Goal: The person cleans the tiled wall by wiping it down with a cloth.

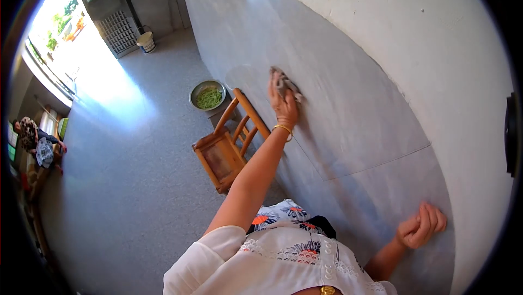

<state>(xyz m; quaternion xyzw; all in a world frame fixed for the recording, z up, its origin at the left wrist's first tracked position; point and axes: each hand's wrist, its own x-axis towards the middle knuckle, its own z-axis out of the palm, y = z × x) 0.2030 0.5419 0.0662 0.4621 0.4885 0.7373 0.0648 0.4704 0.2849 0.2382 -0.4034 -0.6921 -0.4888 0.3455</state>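
My left hand (pixel 284 101), with a gold bangle (pixel 283 127) at the wrist, is closed on a crumpled grey-brown cloth (pixel 285 83). The cloth is pressed against a grey tiled wall panel (pixel 348 109), and the hand is slightly blurred. My right hand (pixel 421 225) is curled into a loose fist beside the lower right part of the panel. Nothing shows in it, though the inside of the fist is partly hidden. Under my left arm stands a wooden chair (pixel 220 158), its backrest close to the wall.
A metal bowl (pixel 192 98) of green vegetables sits beyond the chair, near the wall. By the open doorway, a white bucket (pixel 145 42) stands on the grey floor (pixel 125 180). At the far left is another person (pixel 41 142). White plaster (pixel 436 38) borders the panel.
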